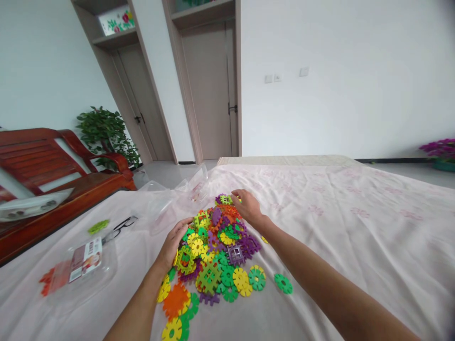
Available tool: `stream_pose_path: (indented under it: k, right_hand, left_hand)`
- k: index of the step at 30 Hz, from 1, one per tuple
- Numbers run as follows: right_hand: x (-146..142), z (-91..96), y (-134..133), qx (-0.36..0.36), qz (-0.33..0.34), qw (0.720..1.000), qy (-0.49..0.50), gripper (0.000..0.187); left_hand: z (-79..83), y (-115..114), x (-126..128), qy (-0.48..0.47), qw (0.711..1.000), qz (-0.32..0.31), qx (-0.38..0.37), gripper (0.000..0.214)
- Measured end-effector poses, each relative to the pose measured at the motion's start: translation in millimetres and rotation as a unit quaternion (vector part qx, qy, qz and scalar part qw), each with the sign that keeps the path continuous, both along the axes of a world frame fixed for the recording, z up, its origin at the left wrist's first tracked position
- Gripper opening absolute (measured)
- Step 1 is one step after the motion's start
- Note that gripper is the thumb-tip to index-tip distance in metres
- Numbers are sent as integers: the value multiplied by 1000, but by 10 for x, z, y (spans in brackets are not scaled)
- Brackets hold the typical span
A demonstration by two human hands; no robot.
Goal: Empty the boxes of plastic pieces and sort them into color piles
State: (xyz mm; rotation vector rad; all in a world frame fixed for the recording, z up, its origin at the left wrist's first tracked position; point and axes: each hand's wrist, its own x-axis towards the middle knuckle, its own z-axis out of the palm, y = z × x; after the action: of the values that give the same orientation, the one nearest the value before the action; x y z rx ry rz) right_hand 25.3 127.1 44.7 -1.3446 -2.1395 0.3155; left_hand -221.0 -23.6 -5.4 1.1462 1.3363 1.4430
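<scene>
A heap of plastic interlocking building pieces (213,241) lies on the pale pink cloth (341,227), made of notched discs and square lattice plates in yellow, green, orange and purple. My left hand (177,241) rests along the left side of the heap, fingers stretched out against the pieces. At the far right side of the heap, my right hand (248,206) curves over the top pieces with its fingers apart from the palm. Neither hand visibly grips a piece. A green disc (283,283) lies loose on the right, and an orange square piece (176,301) sits at the near left.
A clear plastic container (87,270) with a label lies on the left, beside black-framed glasses (124,226) and a light green piece (98,227). Clear packaging (177,199) stands behind the heap. A wooden bench (64,170) is at the far left.
</scene>
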Motion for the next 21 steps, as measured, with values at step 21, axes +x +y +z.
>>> stream_pose_path:
  k: [21]
  right_hand:
    - [-335, -87, -222, -168, 112, 979, -33, 37]
  left_hand:
    - [-157, 164, -54, 104, 993, 53, 12, 56]
